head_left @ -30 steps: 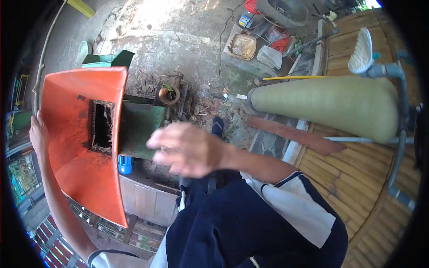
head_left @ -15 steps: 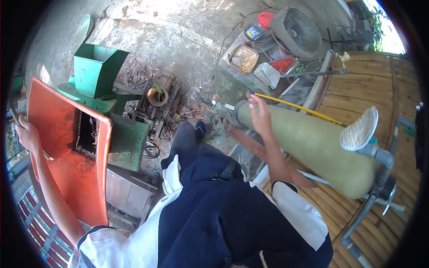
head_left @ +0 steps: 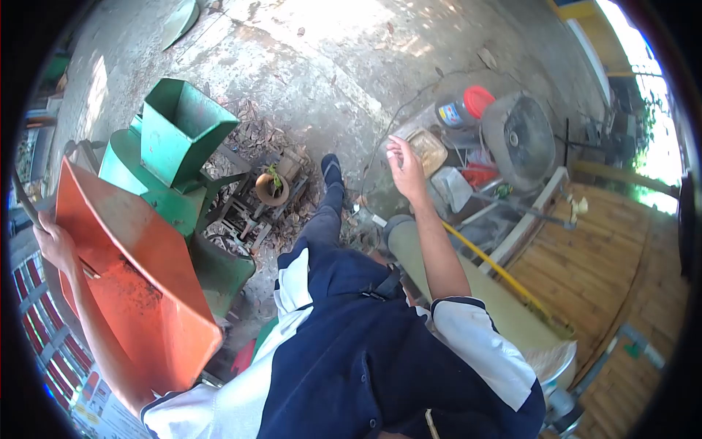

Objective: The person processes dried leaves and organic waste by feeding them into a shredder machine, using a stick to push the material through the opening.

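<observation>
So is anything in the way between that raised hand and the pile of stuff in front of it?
Nothing visible. The right hand is raised in open air, with a shallow tray and a red-lidded jar just beyond it. The left hand grips the orange hopper at its edge.

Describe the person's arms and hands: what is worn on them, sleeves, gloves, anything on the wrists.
Both hands are bare, with no gloves: left hand, right hand. No watch, band or ring shows on either. The forearms are uncovered. The shirt is navy with short white sleeves; the right sleeve has a navy edge, and the left sleeve has a dark trim line.
</observation>
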A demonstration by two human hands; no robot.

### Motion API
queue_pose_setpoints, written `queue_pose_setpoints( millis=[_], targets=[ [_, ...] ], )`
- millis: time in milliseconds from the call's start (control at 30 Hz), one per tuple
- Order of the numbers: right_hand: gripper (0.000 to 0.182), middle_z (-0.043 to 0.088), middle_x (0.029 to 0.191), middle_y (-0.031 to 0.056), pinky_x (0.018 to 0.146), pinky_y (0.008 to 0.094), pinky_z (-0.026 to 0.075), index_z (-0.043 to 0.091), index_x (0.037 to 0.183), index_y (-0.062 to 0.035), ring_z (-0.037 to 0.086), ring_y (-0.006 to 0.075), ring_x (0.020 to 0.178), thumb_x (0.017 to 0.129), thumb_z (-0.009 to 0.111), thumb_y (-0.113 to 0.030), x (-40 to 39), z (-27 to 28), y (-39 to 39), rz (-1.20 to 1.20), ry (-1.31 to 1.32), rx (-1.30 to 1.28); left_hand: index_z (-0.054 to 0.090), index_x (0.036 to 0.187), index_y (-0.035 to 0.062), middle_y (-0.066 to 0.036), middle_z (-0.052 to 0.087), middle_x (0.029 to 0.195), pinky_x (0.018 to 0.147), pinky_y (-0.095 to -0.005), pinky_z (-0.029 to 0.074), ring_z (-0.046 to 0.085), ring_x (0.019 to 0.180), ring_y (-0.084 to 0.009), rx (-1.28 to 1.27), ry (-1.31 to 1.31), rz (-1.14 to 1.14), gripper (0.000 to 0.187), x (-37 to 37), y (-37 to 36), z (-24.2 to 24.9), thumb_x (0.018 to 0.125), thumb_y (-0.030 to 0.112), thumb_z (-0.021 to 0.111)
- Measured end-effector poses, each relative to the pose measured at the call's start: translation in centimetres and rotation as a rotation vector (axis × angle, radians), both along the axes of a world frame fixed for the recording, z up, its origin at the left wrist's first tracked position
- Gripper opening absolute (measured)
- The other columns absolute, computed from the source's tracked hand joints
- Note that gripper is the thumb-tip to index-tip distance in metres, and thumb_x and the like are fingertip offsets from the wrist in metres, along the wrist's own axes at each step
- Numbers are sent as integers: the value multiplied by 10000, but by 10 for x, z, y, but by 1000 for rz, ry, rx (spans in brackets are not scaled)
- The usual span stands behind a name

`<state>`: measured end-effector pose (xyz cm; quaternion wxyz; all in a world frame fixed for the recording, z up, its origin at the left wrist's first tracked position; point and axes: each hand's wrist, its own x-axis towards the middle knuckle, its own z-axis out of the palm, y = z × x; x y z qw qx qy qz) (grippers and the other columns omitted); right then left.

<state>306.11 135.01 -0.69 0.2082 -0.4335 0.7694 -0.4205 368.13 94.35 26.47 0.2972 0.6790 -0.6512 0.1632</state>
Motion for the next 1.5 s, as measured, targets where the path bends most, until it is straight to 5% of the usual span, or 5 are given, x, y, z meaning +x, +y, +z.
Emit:
queue_pose_setpoints(
  millis=[633,1100,1167,1333,1500],
  targets=[
    [365,697,1061,159,884,383,534,546,1327,-39,686,284,989,962,567,-31,-106,-4,-303,486,-91,138,542,807,62,18,437,645,585,-277,344,406,621,-82,205,447,188,465,-16,5,18,1062,449,493],
    [358,693,1061,155,862,392,537,555,1332,-64,684,279,972,975,554,-40,-240,-5,-570,755,-43,301,605,954,-16,-131,625,798,748,-405,473,612,778,-258,238,170,795,563,-51,-3,25,1054,515,443],
    [354,693,1060,156,864,392,536,554,1330,-63,682,282,979,976,552,-47,-267,0,-603,763,0,327,637,1038,-20,-209,647,1036,870,-453,469,617,967,-376,308,-421,932,585,-10,23,16,1040,534,450],
    [350,697,1059,151,867,383,538,553,1330,-69,684,280,984,980,555,-66,-290,-18,-710,881,89,332,563,1353,-62,-361,561,1158,935,-502,442,552,1060,-490,325,-110,1119,718,-41,16,16,1020,565,462],
    [359,688,1060,143,850,374,543,556,1334,-69,680,264,946,981,600,-118,-176,-16,-833,1070,80,228,595,1297,-57,-314,637,1041,857,-469,452,602,998,-411,320,4,1239,652,-50,20,14,1032,526,475]
  ],
)
